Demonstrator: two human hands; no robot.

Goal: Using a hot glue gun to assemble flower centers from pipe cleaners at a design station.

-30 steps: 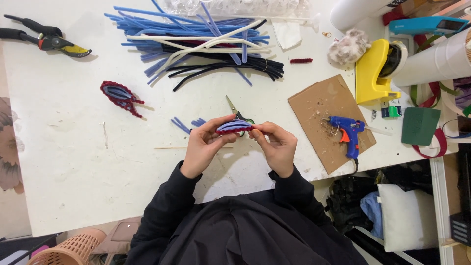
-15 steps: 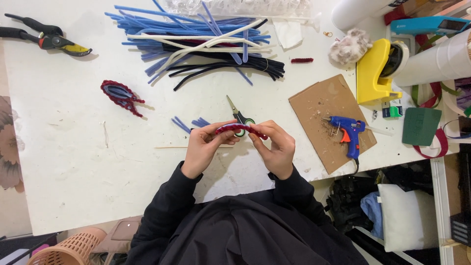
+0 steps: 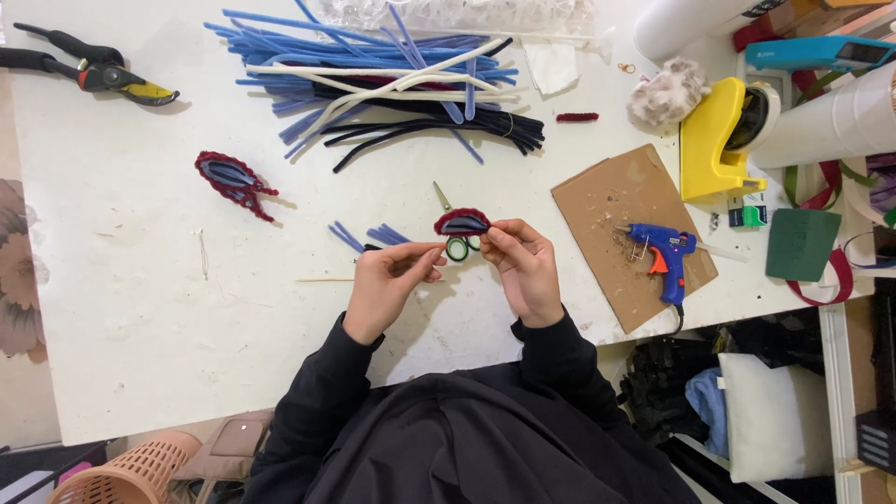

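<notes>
Craft table, one seated person in black sleeves, both hands raised over the white table [image 3: 140,308] at centre frame.

Right hand [image 3: 525,266]: fingertips pinched narrowly on the right end of a small leaf-shaped piece [image 3: 462,222], dark red fuzzy rim around a blue centre, held just above the tabletop.

Left hand [image 3: 390,280]: thumb and forefinger closed narrowly near the piece's lower left edge; whether they touched it could not be told.

Directly behind the piece: scissors [image 3: 455,238] with green handles, partly hidden.

Left of the hands: short blue offcuts [image 3: 373,235].

Upper left of frame: a finished leaf piece [image 3: 229,179] of the same colours; black-handled pruning shears [image 3: 89,67].

Top centre: heap of blue, white and black pipe cleaners [image 3: 401,89].

Right of centre: blue glue gun [image 3: 665,252] lying on a cardboard sheet [image 3: 597,201]; yellow tape dispenser [image 3: 714,140] beyond it.
</notes>
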